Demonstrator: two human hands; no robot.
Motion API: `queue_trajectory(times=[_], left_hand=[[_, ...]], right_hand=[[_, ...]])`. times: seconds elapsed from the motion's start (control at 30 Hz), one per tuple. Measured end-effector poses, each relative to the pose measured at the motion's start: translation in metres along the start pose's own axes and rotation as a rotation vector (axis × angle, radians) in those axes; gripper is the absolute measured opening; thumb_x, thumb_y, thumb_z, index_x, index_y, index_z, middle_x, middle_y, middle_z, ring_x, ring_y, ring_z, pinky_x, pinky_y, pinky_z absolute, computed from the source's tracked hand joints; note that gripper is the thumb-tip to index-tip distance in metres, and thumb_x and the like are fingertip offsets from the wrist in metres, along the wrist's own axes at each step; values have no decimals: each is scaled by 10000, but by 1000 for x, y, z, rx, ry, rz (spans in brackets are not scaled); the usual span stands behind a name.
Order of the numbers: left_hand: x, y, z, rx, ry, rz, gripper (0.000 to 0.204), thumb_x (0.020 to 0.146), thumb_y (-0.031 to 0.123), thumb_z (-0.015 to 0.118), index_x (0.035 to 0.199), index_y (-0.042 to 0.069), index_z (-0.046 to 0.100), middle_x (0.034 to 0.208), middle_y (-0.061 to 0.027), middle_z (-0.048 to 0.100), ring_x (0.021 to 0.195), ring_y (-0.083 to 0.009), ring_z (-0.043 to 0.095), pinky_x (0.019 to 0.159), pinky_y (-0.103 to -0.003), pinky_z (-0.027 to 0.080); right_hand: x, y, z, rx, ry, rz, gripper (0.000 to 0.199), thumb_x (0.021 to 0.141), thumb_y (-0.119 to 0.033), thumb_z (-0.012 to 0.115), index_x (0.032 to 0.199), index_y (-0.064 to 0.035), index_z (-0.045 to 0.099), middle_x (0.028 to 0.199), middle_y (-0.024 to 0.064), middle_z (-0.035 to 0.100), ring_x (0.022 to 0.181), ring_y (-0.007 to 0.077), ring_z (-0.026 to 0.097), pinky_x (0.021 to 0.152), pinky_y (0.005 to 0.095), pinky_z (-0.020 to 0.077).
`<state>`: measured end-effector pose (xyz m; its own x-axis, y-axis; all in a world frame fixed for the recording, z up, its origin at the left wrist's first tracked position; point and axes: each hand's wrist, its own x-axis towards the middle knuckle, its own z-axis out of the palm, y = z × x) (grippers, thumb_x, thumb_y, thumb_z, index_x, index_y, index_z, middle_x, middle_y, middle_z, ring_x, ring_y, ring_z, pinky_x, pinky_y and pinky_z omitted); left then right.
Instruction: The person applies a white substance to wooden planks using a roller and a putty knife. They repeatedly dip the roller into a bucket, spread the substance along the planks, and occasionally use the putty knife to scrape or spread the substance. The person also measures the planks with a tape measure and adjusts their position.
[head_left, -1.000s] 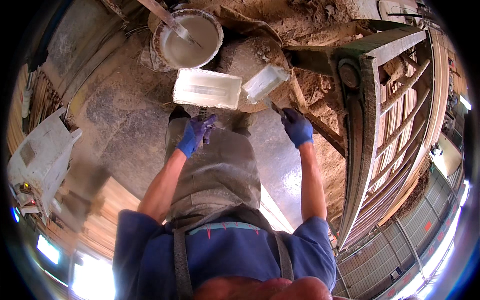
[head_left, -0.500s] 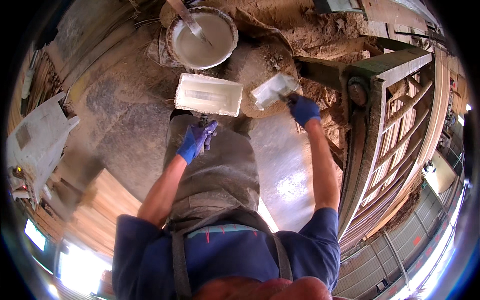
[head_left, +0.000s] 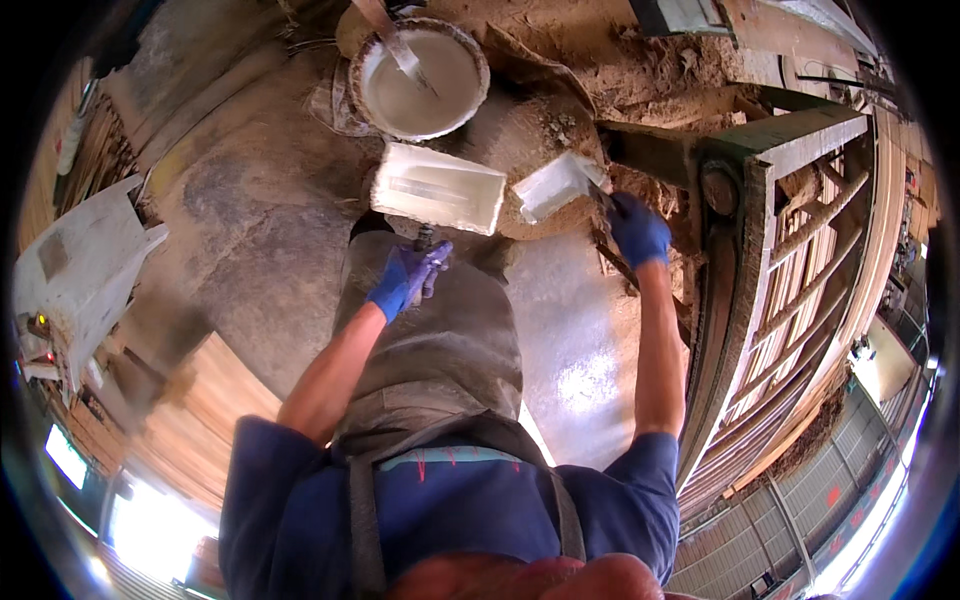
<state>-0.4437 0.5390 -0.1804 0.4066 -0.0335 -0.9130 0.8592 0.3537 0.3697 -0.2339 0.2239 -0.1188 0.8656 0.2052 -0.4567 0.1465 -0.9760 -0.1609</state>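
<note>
A white, rectangular open trough [head_left: 484, 212] coated in pale residue is tilted over my knees. My gloved left hand [head_left: 410, 272] is closed around the dark handle [head_left: 424, 238] at the trough's near side. To the right lies a smaller white tray-like piece [head_left: 556, 188], smeared with the same pale stuff. My gloved right hand [head_left: 638, 229] is closed on a short, dark tool [head_left: 600, 196] whose tip is at this piece's right edge. The tool's exact kind cannot be made out. Both gloves are blue.
Beyond the trough stands a bucket [head_left: 483, 95] of whitish liquid with a wooden paddle [head_left: 402, 52] in it. A heavy frame [head_left: 760, 150] with stacked wooden strips rises at right. Boards [head_left: 205, 420] lie at lower left, near a grey metal machine part [head_left: 85, 255].
My right hand has drawn the tool rightward across the small white piece to its edge. The left hand still grips the trough's handle. The whole view has shifted slightly.
</note>
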Motion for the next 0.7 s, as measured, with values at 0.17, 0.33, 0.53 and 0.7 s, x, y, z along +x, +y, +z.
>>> queue_trajectory(times=[0.17, 0.33, 0.53, 0.7], left_hand=[[6, -4, 26, -45, -74, 101, 325, 841, 367, 735, 750, 84, 602, 526, 0, 498, 375, -105, 413, 331, -293, 358], [11, 4, 54, -167, -127, 41, 274, 853, 317, 725, 768, 81, 615, 548, -9, 521, 379, -111, 422, 343, -301, 355], [21, 35, 52, 17, -10, 184, 271, 858, 332, 712, 779, 79, 651, 555, -15, 529, 392, -124, 443, 367, -300, 347], [24, 61, 23, -75, 27, 218, 285, 845, 341, 729, 765, 87, 628, 616, -18, 560, 421, -111, 440, 366, -303, 355]], right_hand=[[-91, -36, -6, 863, 98, -87, 333, 895, -116, 573, 1223, -123, 635, 831, 114, 713, 621, 151, 653, 517, 270, 498], [-136, -66, 64, 1478, -148, 366, 323, 962, -223, 576, 1217, -30, 619, 710, 70, 657, 415, 63, 438, 372, 228, 326], [-176, -22, 48, 1391, -26, 358, 330, 934, -299, 596, 1108, -34, 683, 626, 74, 631, 379, 77, 439, 356, 222, 324], [-90, 37, 43, 276, 217, 78, 384, 887, -289, 614, 1237, -130, 611, 1016, 179, 690, 776, 300, 677, 655, 395, 537]])
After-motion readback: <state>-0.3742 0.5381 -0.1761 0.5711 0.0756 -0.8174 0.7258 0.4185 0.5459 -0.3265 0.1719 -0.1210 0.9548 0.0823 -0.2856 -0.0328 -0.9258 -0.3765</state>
